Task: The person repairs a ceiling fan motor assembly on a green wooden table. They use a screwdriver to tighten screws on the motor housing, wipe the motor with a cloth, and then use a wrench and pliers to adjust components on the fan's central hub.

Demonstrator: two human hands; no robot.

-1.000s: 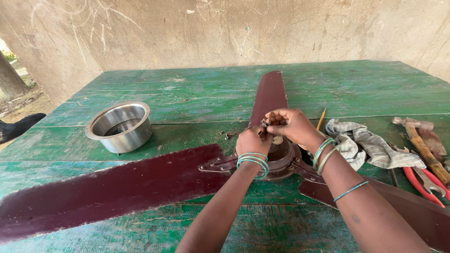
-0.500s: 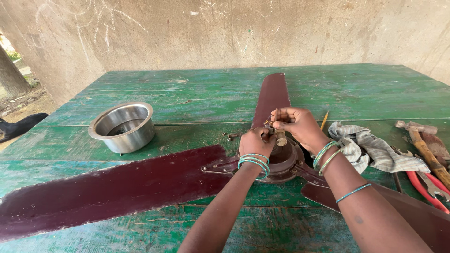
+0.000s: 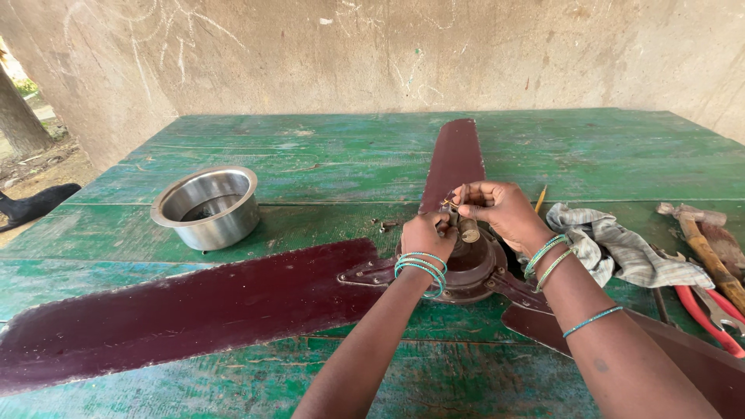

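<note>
A worn green wooden counter (image 3: 310,147) carries a dismantled ceiling fan (image 3: 466,268), its dark maroon blades (image 3: 194,306) spread flat across the planks. A steel bowl (image 3: 208,206) stands to the left. At the right edge lie a crumpled checked cloth (image 3: 621,252), a wooden-handled hammer (image 3: 702,244) and red-handled pliers (image 3: 710,310). Small screws (image 3: 386,226) rest near the hub.

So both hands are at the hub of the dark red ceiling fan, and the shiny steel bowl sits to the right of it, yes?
Not quite: the head view shows the shiny steel bowl left of the dark red ceiling fan. Both hands, left hand and right hand, are at its hub.
</note>
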